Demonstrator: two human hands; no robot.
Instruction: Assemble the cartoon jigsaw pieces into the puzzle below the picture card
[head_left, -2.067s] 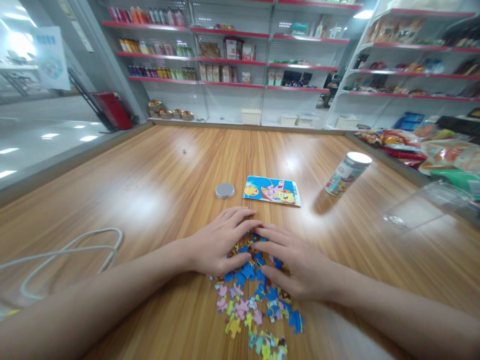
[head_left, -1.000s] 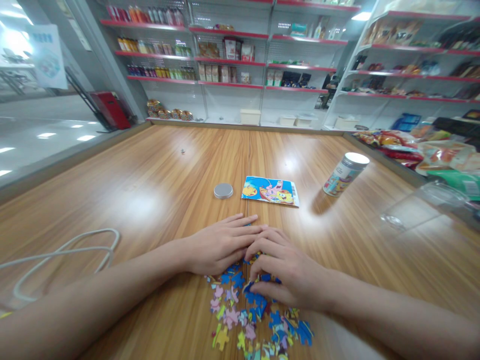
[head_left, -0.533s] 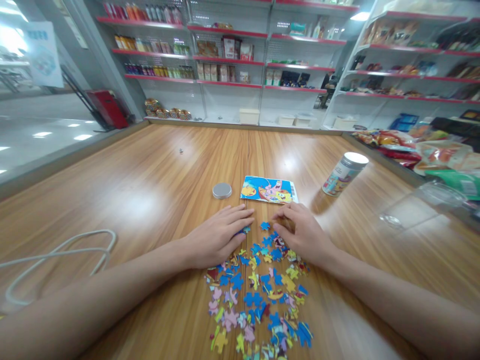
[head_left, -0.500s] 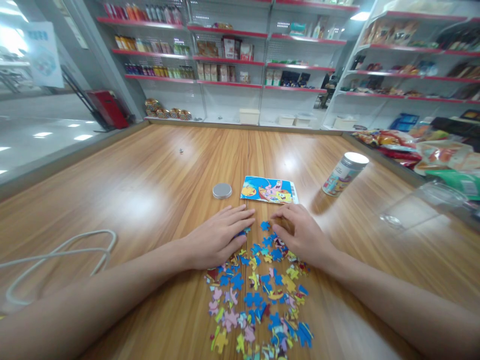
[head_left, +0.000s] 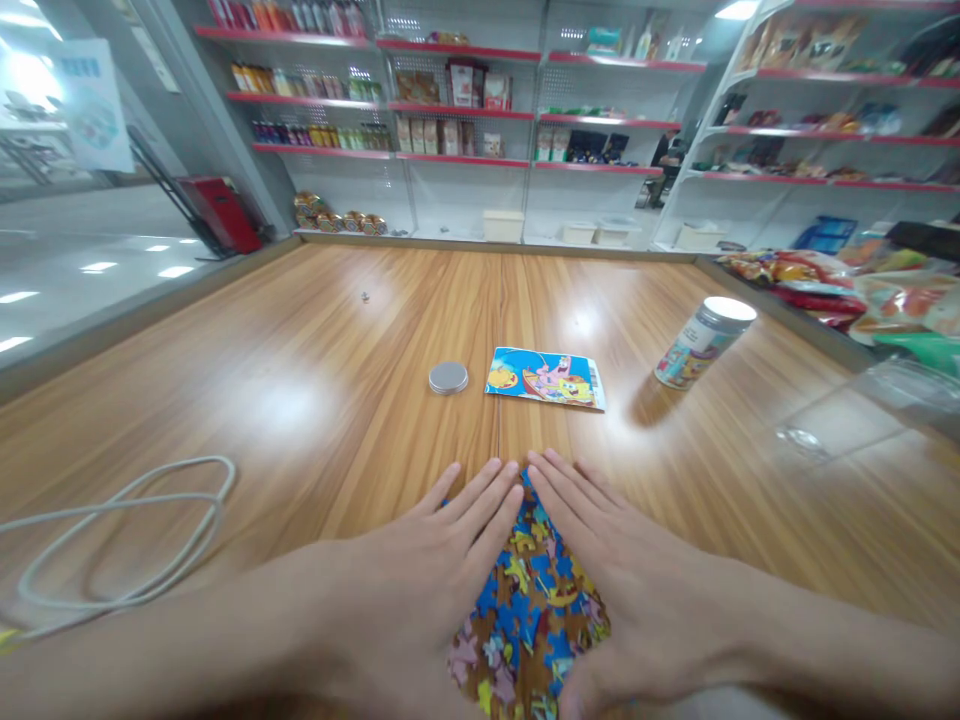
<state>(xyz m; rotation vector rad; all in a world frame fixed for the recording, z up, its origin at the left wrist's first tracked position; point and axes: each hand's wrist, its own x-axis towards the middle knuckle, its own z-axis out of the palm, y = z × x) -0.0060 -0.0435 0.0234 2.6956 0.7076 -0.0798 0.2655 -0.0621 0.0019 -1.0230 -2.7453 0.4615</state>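
Observation:
Loose jigsaw puzzle pieces in blue, yellow and pink lie in a pile on the wooden table. My left hand rests flat over the pile's left side, fingers stretched forward and a little apart. On the right side, my right hand lies flat too, its fingers pointing inward. The two sets of fingertips nearly meet at the far end, and both hands hide part of the pieces. Beyond them lies a picture card with cartoon figures. Left of that card is a round metal lid.
A printed cylindrical can stands at the right, near a clear plastic container. A looped white cable lies at the left. Packaged snacks are heaped past the right edge, and stocked shelves stand behind the table.
Both hands have moved nearer to me and spread flat over the pile's sides. My right hand's curled fingers have straightened. The card, lid and can stay put on the table.

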